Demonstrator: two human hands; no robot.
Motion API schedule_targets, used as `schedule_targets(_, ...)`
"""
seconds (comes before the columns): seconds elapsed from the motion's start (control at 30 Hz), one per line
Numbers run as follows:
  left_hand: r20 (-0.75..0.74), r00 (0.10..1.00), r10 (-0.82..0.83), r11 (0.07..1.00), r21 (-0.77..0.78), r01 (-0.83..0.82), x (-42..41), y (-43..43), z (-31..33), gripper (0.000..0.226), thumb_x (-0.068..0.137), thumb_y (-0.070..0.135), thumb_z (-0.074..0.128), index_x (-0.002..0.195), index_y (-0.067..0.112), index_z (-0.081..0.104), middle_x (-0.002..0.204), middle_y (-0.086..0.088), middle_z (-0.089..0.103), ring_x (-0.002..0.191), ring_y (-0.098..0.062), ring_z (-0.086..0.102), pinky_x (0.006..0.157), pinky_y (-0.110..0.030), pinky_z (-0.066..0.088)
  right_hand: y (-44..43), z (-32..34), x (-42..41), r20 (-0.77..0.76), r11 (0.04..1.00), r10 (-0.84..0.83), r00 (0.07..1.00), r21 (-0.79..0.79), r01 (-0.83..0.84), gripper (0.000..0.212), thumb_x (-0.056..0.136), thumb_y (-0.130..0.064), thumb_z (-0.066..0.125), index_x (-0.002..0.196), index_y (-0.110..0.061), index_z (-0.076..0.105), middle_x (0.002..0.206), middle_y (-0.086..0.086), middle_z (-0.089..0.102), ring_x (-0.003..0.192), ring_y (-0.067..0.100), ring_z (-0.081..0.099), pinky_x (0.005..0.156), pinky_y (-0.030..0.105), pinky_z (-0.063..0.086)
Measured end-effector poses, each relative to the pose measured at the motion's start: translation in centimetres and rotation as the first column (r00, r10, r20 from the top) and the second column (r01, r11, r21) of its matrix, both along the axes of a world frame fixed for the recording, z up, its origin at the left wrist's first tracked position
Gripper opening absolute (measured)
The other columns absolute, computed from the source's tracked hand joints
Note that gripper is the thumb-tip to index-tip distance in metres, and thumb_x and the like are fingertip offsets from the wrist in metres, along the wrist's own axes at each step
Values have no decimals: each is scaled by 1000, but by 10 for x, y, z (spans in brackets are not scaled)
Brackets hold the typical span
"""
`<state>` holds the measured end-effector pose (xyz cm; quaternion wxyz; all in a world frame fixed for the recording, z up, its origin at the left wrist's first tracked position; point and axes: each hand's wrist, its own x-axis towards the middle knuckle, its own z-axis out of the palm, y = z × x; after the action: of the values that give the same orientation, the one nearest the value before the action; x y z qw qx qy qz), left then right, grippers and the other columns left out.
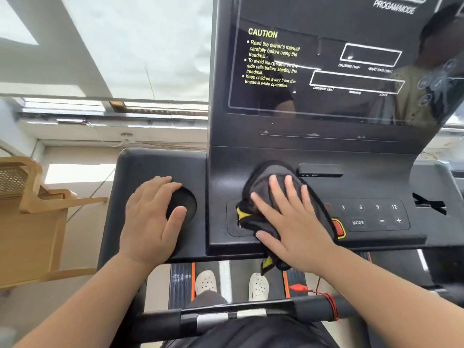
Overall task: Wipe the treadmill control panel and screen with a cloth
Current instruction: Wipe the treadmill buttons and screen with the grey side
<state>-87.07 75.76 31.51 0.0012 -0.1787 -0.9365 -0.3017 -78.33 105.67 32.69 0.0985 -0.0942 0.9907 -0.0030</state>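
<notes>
The left hand (153, 217) lies flat and spread beside the round cup holder (184, 204). The right hand (291, 219), fingers splayed, presses a dark cloth (266, 179) onto the control panel (371, 214), below the screen (326, 59).

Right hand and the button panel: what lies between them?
In the head view, the dark cloth lies under the flat right hand, covering the panel's left part.

Bright daylight from window (105, 46); glare on screen (326, 71); wide-angle edge distortion.
</notes>
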Motion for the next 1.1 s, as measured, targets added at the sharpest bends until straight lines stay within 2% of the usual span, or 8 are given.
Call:
schedule_targets(0.1, 0, 1000, 0, 1000, -11, 0, 0, 0, -1, 61, 97, 49, 25, 129, 11, 62, 138, -11, 60, 134, -33, 49, 113, -52, 35, -24, 3, -24, -12, 970, -241, 971, 25, 241, 94, 92, -83, 14, 165, -25, -2, 167, 31, -12, 154, 50, -17, 122, 71, 2)
schedule_targets(0.2, -8, 1000, -2, 1000, -14, 2, 0, 0, -1, 64, 99, 52, 23, 130, 11, 61, 138, -11, 60, 134, -33, 49, 112, -50, 34, -68, 5, -46, -43, 954, -301, 953, 3, 301, 100, 89, -86, 5, 164, -22, -5, 164, 35, -20, 151, 54, -21, 120, 69, -8)
schedule_targets(0.33, -16, 1000, -17, 1000, -10, 16, -1, -1, -1, 71, 100, 58, 17, 132, 10, 59, 137, -11, 60, 133, -33, 50, 112, -52, 36, -90, 4, -46, -48, 999, -3, 999, -53, 1, 88, 94, -79, 27, 165, -30, 9, 171, 18, -11, 155, 45, -19, 122, 69, -2)
schedule_targets(0.5, -33, 999, -21, 1000, 3, 21, -1, 0, -1, 65, 99, 51, 24, 130, 8, 61, 136, -13, 60, 131, -37, 50, 111, -52, 36, -52, -3, 2, -20, 953, 296, 955, -58, -296, 77, 97, -71, 39, 162, -38, 16, 174, 6, 3, 159, 33, -5, 127, 56, 0)
schedule_targets(0.67, -25, 1000, -18, 1000, 4, 18, -1, 1, 1, 60, 96, 46, 29, 129, 7, 61, 136, -14, 60, 132, -37, 49, 111, -54, 35, -5, 2, 1, 14, 1000, 26, 1000, -4, -26, 89, 95, -81, 19, 165, -26, 10, 170, 22, -8, 157, 40, -15, 126, 60, 9)
schedule_targets(0.83, -20, 1000, -23, 1000, -19, 23, -1, 0, 0, 64, 98, 52, 25, 130, 10, 61, 137, -13, 59, 133, -37, 49, 110, -56, 36, -74, 6, -38, -9, 957, -287, 958, -34, 287, 104, 87, -86, -1, 164, -18, -2, 164, 35, -19, 150, 53, -24, 123, 66, -7)
schedule_targets(0.93, -20, 999, -33, 999, -24, 33, -2, -1, -2, 70, 100, 58, 18, 130, 11, 60, 137, -12, 59, 133, -37, 49, 109, -56, 36, -104, 4, -43, -13, 992, -109, 994, -62, 109, 94, 92, -83, 19, 165, -25, 6, 168, 25, -18, 153, 47, -23, 123, 68, -6)
schedule_targets(1.1, -25, 999, -33, 999, -10, 33, -2, -1, -2, 70, 100, 57, 19, 132, 10, 59, 137, -12, 59, 133, -36, 48, 110, -56, 36, -79, -5, -7, -42, 972, 222, 974, -73, -225, 78, 96, -70, 41, 161, -31, 24, 173, 11, 7, 160, 34, -2, 128, 56, 2)
